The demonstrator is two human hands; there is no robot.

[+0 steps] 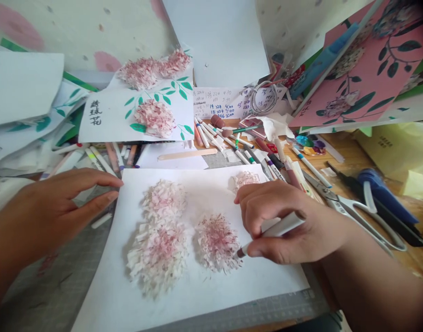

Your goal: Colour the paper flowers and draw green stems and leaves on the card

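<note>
Two hands work over one white sheet [197, 295] that lies on the desk [52, 295] in front of you. Your left hand [49, 212] rests at the sheet's left edge, its grip released: the fingers are stretched out flat, holding nothing, with the fingertips touching the upper left corner of the paper. Behind that hand a row of markers [101, 159] lies among loose sheets painted with green leaves.

On the sheet, moving right, two fringed paper flowers [161, 235] in white and pink sit one above the other and touch. Just beside them lies a darker pink flower [216, 242], and a small pale one [245, 179] sits near the sheet's top right corner, partly hidden by your fingers.

Your right hand [287, 226] is clenched around a white marker pen [277, 229], held between thumb and fingers. The pen's dark tip points left and touches the right edge of the darker pink flower.

Beyond the sheet stands a finished card [138, 115] with green leaves, a pink flower and black characters, with more flowers piled behind it. A wooden stick [187, 154] lies in front of it. Further right, more pens [211, 133] are scattered below a note with written numbers [218, 103]. At your right, scissors [349, 207] lie on the desk near your wrist, and a pink floral card [370, 69] leans above them.
</note>
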